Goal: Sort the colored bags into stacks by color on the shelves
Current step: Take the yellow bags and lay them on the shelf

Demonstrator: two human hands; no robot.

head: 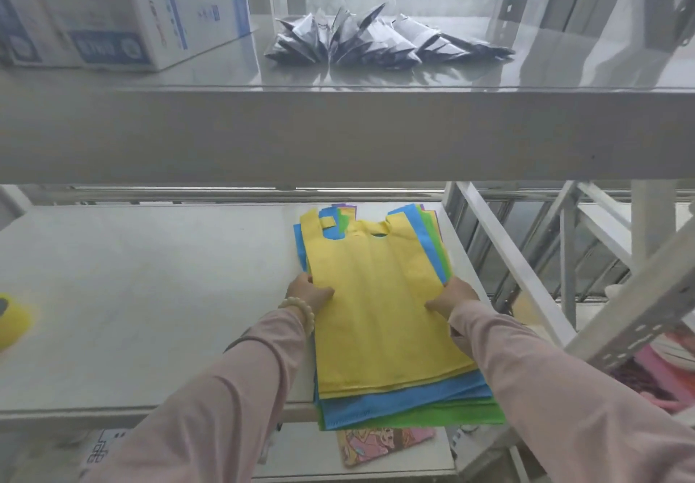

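Fingers [305, 280] of the left hand [308, 292] pinch the yellow bag [383, 317] at its 9 o'clock edge, thumb on top. The right hand [457, 294] grips likewise at 3 o'clock. The bag is flat, matte and vest-shaped, with cut handles. It tops blue bags [395, 403] and green bags [459, 416] at 4 o'clock on the smooth grey shelf [150, 294], overhanging its front. Both forearms are extended.

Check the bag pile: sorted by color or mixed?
Mixed. A yellow bag lies on top, with blue bag and green bag edges showing beneath it.

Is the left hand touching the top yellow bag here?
Touching. The head view shows the left hand with its thumb lying on the yellow bag at its left edge, no gap between them.
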